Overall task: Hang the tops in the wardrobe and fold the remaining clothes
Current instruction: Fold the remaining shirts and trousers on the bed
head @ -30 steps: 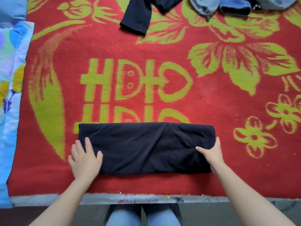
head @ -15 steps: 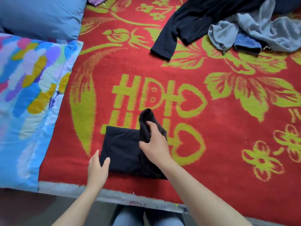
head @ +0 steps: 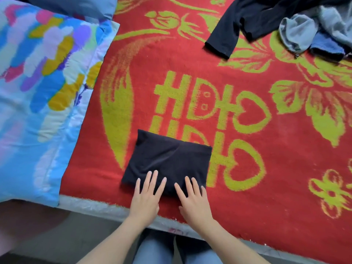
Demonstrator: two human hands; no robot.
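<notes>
A black garment (head: 167, 159) lies folded into a compact square on the red and green blanket (head: 266, 168), near the bed's front edge. My left hand (head: 146, 197) rests flat on its near left part, fingers straight and spread. My right hand (head: 192, 199) lies flat on its near right corner, fingers straight too. Neither hand grips the cloth. At the far right a loose black long-sleeved top (head: 247, 21) lies unfolded, one sleeve reaching toward the middle.
A grey garment (head: 308, 29) and a blue piece of cloth (head: 325, 46) are heaped at the top right beside the black top. A colourful blue quilt (head: 38, 92) covers the left side. The bed's edge (head: 106, 206) runs just below my hands.
The long folded strip was doubled over: my right hand carried its right end leftward onto the left half. Both hands now lie flat on the resulting square. The view shifted left.
</notes>
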